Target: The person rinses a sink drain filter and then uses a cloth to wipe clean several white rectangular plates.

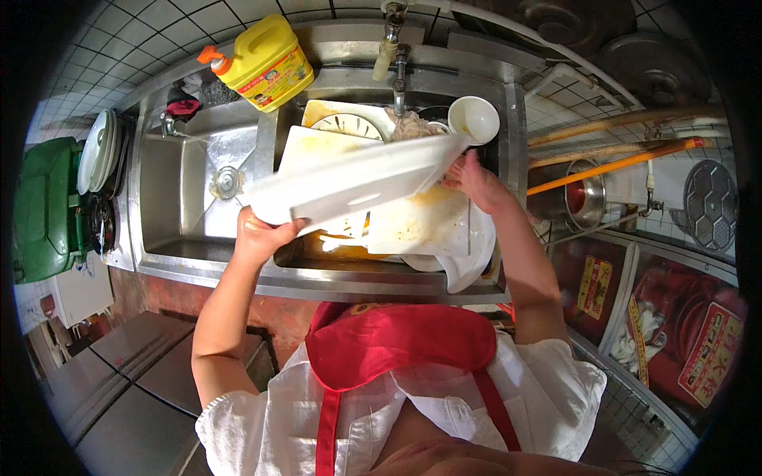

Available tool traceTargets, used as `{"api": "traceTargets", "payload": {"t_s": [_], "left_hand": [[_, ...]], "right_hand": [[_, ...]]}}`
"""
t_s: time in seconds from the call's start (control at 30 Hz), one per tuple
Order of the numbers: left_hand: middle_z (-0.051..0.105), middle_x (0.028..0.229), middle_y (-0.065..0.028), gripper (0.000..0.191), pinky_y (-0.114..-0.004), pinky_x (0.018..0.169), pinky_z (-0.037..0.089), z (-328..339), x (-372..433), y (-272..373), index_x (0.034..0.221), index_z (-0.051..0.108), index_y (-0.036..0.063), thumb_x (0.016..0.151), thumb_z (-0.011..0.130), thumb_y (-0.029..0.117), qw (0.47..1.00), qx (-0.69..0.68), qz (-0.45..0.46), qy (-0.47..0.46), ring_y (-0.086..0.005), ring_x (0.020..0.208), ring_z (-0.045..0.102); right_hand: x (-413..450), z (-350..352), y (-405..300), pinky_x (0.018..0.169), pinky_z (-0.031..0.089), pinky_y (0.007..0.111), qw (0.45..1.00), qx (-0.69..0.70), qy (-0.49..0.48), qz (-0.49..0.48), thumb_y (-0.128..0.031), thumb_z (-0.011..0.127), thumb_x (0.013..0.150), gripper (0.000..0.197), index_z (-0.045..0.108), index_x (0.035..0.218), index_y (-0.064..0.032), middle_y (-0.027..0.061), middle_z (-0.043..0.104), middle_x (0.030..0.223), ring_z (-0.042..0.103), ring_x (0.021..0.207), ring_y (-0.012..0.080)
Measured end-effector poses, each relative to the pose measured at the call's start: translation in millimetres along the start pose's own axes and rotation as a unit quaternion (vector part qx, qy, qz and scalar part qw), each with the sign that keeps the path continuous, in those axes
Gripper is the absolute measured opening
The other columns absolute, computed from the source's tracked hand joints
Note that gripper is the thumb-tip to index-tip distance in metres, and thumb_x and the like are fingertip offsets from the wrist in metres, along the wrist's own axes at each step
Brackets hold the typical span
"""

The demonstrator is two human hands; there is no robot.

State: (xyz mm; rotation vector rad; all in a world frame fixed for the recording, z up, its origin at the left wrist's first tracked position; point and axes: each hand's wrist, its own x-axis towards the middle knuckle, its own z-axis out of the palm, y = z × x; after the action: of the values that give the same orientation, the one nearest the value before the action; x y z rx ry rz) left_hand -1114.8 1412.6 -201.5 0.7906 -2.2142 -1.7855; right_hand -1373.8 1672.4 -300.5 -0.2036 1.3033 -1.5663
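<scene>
A long white rectangular dish (357, 184), blurred by motion, is held tilted above the right basin of the steel sink (390, 285). My left hand (262, 235) grips its lower left corner, thumb on the near side. At the other end, my right hand (473, 181) is against or just beside the dish's edge; blur hides whether its fingers grip. Beneath lie soiled dishes: a square white plate (419, 226), another white plate (303, 146) and a round patterned plate (351, 126). A white bowl (474, 119) stands at the basin's back right.
A faucet (400, 83) hangs over the back of the right basin, near a crumpled pale cloth (411, 126). The left basin (226, 178) has a drain. Behind it stands a yellow detergent jug (271, 65) with an orange pump. Stacked plates (98, 152) stand left; wooden poles (619, 163) jut in right.
</scene>
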Motion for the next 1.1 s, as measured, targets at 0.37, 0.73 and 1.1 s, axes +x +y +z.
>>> {"api": "traceTargets", "payload": {"t_s": [0.37, 0.73, 1.1], "left_hand": [[0.055, 0.101, -0.0099, 0.044, -0.037, 0.079, 0.047, 7, -21, -69, 0.11, 0.046, 0.0014, 0.069, 0.06, -0.001, 0.859, -0.426, -0.28, 0.042, -0.024, 0.09, 0.056], [0.05, 0.11, -0.0112, 0.043, -0.042, 0.088, 0.041, 31, 10, -102, 0.119, 0.038, 0.0036, 0.079, 0.054, 0.007, 0.798, -0.553, -0.237, 0.028, -0.0275, 0.101, 0.05], [0.051, 0.11, -0.0102, 0.044, -0.042, 0.089, 0.04, 60, 33, -106, 0.118, 0.039, 0.0045, 0.078, 0.057, 0.008, 0.811, -0.535, -0.224, 0.073, -0.0269, 0.101, 0.049]], "right_hand": [[75, 46, 44, 0.076, 0.037, 0.024, 0.989, -0.11, 0.096, 0.016, -0.025, 0.051, 0.083, 0.032, 0.052, 0.105, -0.0017, 0.0017, 0.054, 0.096, 0.047, 0.088, 0.0095], [129, 20, 37, 0.076, 0.041, 0.03, 0.901, -0.397, 0.151, -0.087, -0.013, 0.047, 0.079, 0.03, 0.053, 0.107, -0.0034, 0.0091, 0.059, 0.094, 0.054, 0.084, 0.0189], [122, 24, 49, 0.088, 0.035, 0.042, 0.629, -0.679, 0.181, -0.331, -0.03, 0.049, 0.08, 0.04, 0.047, 0.113, -0.0077, 0.0108, 0.048, 0.117, 0.039, 0.114, 0.0286]]}}
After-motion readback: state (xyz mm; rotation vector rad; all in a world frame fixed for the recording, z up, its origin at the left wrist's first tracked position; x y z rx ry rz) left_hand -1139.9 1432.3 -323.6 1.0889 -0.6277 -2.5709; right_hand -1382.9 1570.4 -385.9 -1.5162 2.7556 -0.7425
